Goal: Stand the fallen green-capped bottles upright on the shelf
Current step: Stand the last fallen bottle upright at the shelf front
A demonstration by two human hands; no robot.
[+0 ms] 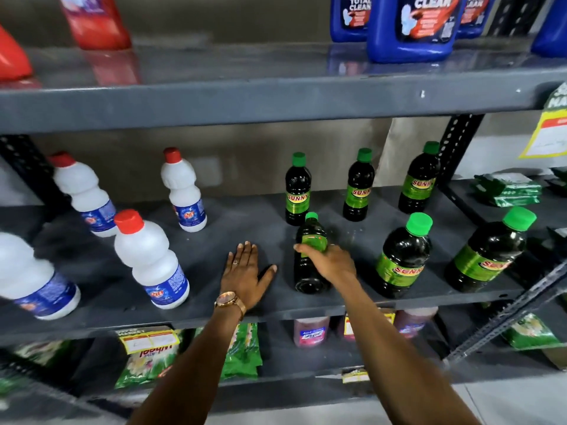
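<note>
On the grey middle shelf, my right hand grips a dark green-capped bottle around its green label. That bottle is tilted, base near the shelf's front edge and cap pointing back. My left hand rests flat on the shelf just left of it, fingers spread, holding nothing. Three green-capped bottles stand upright at the back. Two more stand at the front right.
Several white bottles with red caps stand on the left half of the same shelf. Blue jugs and red containers sit on the shelf above. Green packets lie on the shelf below. A slotted metal upright rises at the right.
</note>
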